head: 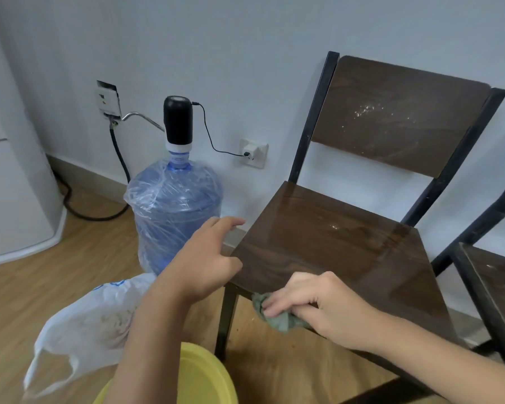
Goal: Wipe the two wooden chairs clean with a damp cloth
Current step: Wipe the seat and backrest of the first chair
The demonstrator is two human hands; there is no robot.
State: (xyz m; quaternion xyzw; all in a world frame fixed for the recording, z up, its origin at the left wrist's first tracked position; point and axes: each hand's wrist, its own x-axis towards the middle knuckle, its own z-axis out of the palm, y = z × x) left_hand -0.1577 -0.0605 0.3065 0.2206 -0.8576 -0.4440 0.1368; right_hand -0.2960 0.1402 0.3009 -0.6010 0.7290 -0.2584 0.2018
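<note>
A dark wooden chair (327, 237) with a black metal frame stands against the wall; its seat looks wet and shiny, and white specks mark its backrest (397, 115). My right hand (318, 304) presses a crumpled green cloth (277, 314) against the seat's front edge. My left hand (204, 258) hovers by the seat's left front corner, fingers apart, holding nothing. A second chair (496, 275) shows only partly at the right edge, with dusty specks on its seat.
A plastic-wrapped blue water jug (172, 211) with a black pump stands left of the chair, its cable plugged into a wall socket (252, 153). A white plastic bag (88, 322) and a yellow basin (204, 377) lie on the wooden floor below my arms. A white appliance (15, 182) fills the far left.
</note>
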